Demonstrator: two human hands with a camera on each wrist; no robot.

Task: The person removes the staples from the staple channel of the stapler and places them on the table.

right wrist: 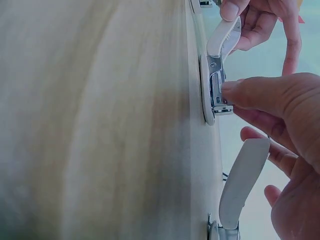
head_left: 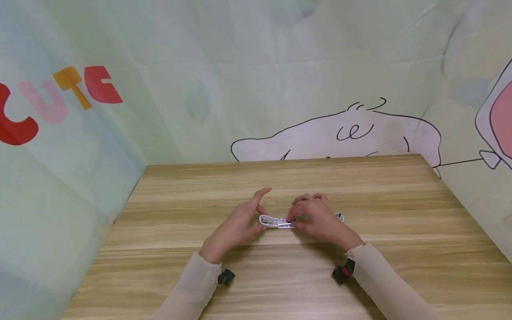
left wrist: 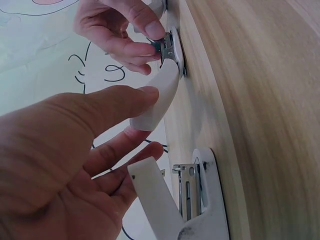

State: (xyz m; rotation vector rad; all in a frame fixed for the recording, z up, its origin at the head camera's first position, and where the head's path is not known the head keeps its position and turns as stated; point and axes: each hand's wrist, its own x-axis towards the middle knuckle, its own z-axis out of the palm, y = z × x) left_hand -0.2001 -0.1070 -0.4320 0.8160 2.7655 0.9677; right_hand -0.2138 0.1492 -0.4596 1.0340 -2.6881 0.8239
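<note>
Both hands pinch stapler [head_left: 280, 221] | white, lid raised | metal magazine exposed | flat on table [head_left: 400, 213]

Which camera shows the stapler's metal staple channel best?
The right wrist view: the metal channel lies open beside the right hand's fingertips. The left wrist view shows it smaller; the head view shows only a small white stapler.

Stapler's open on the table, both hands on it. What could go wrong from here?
1. The right hand has fingertips on the metal staple magazine; if the white top cover held up by the left hand snaps down, it may pinch them.
2. A second stapler lies close by with its cover raised; a hand might knock it.
</note>
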